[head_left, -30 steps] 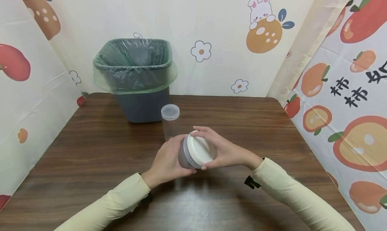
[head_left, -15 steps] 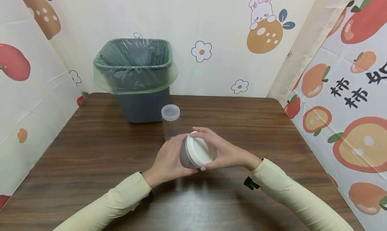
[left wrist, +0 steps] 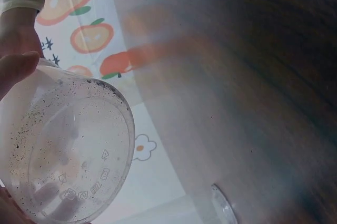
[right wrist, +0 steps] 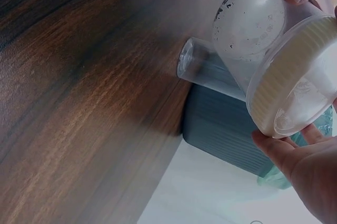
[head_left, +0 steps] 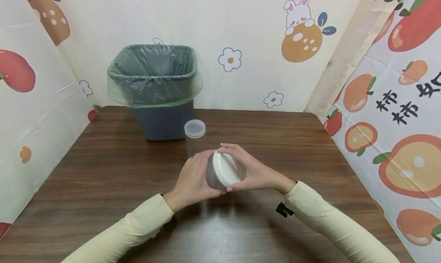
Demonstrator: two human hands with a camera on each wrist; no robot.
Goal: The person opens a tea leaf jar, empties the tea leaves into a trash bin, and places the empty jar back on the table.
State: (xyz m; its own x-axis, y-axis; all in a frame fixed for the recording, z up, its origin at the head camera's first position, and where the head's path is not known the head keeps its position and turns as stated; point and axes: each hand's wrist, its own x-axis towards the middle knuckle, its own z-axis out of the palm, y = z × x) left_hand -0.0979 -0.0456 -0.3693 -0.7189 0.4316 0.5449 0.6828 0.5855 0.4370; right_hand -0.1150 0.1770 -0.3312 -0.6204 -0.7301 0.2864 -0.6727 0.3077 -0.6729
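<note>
Above the table a clear plastic jar (left wrist: 84, 155) is held tilted, its white ribbed lid (head_left: 226, 169) facing right and up. My left hand (head_left: 193, 178) grips the jar's body from the left. From the right, my right hand (head_left: 256, 173) holds the lid by its edge, thumb at the lower rim and fingers over the top. Dark specks dot the inside near the jar's base in both wrist views. No thread rings show between lid and body in the head view. Just beyond the left hand stands a tall clear cylindrical container (head_left: 195, 142), its lower part hidden by that hand.
A dark bin (head_left: 165, 119) lined with a green bag (head_left: 155, 90) stands at the back left of the brown wooden table (head_left: 275, 140). Printed cloths (head_left: 255, 33) hang behind and along both sides.
The rings visible below the lid a second ago are now covered, the lid sitting closer to the jar's body. Both hands keep their hold and have barely shifted.
</note>
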